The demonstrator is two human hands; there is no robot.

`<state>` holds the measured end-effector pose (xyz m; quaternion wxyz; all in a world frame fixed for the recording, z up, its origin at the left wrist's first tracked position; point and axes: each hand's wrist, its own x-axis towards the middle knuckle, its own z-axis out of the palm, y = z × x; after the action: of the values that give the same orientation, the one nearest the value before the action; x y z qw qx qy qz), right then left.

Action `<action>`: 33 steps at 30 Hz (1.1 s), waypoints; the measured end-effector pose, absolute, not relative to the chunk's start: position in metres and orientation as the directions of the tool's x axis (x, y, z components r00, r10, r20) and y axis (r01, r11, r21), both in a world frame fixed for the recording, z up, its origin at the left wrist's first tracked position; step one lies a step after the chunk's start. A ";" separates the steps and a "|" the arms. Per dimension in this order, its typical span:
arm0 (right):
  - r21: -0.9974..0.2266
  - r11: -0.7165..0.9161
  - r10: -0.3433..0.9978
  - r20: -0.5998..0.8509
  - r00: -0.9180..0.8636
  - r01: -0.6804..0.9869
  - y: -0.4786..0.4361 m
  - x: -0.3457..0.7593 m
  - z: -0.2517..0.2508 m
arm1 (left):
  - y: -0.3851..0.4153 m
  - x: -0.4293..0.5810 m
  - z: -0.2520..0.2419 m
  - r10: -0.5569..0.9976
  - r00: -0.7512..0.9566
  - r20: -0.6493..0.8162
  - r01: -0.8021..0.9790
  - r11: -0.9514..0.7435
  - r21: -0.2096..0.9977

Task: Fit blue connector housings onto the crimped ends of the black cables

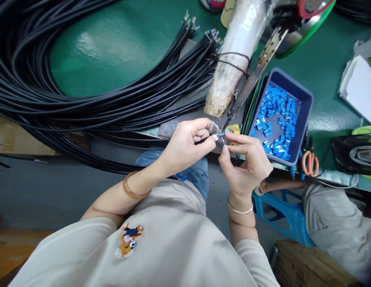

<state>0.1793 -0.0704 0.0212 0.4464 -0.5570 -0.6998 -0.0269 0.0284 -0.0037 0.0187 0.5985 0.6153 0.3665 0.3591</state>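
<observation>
My left hand (188, 143) is closed, its thumb and fingers pinching the thin coloured wires (216, 132) at a cable end. A small blue circuit board (223, 133) sits at these wires, between my two hands. My right hand (247, 161) is closed too, with a thin whitish strand (223, 140) at its thumb and index fingertips; it looks like solder wire. From above, a soldering iron (248, 85) slants down, its dark tip at the blue board. Whether the tip touches the board is too small to tell. A yellow pad (234, 128) lies just behind the board.
A grey-blue tray (306, 107) of small blue boards (273, 99) stands to the right. Bundled black cables (113, 99) cover the left and back. A plastic-wrapped tube (236, 52) hangs beside the iron. Orange-handled scissors (310, 163) lie at the bench edge, near a seated person's leg (332, 223).
</observation>
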 end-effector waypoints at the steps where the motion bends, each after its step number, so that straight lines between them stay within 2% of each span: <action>1: -0.449 0.379 0.755 0.655 0.010 0.809 -0.071 0.180 0.021 | -0.004 0.028 0.018 0.882 0.472 0.002 0.025 -0.016 1.000; 6: -0.416 0.371 0.746 0.666 0.001 0.830 -0.071 0.179 0.019 | -0.004 0.029 0.016 0.885 0.465 0.004 0.036 -0.023 0.999; 22: -0.418 0.382 0.715 0.698 0.022 0.824 -0.069 0.177 0.020 | -0.004 0.029 0.021 0.888 0.460 0.025 0.017 -0.037 0.999; 33: -0.348 0.369 0.691 0.723 -0.004 0.862 -0.072 0.177 0.015 | -0.005 0.028 0.019 0.880 0.475 0.010 0.031 -0.029 0.999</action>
<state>0.1773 -0.0718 0.0149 0.4382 -0.5533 -0.7017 -0.0974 0.0276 -0.0053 0.0191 0.5927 0.6213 0.3668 0.3581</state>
